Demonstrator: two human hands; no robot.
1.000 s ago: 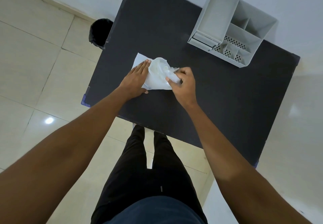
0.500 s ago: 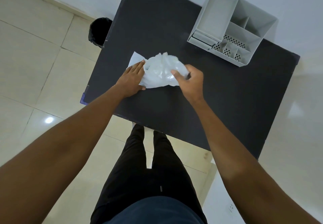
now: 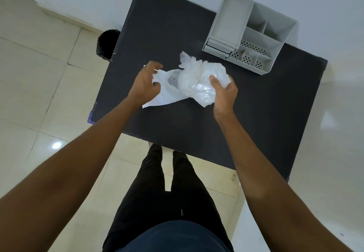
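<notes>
Over the black counter (image 3: 197, 133), the right hand (image 3: 224, 94) clutches a crumpled white plastic bag (image 3: 197, 80); the left hand (image 3: 143, 86), half-curled and blurred, meets a flatter bag (image 3: 167, 96), grip unclear.

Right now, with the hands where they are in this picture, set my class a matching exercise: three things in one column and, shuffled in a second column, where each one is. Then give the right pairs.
Things
1. crumpled plastic bag
2. grey organiser
3. black bin

Places
A. on the floor, beside the left edge of the table
B. gripped by the right hand
C. at the table's far right corner, by the wall

Pairs: 1-B, 2-C, 3-A
</notes>
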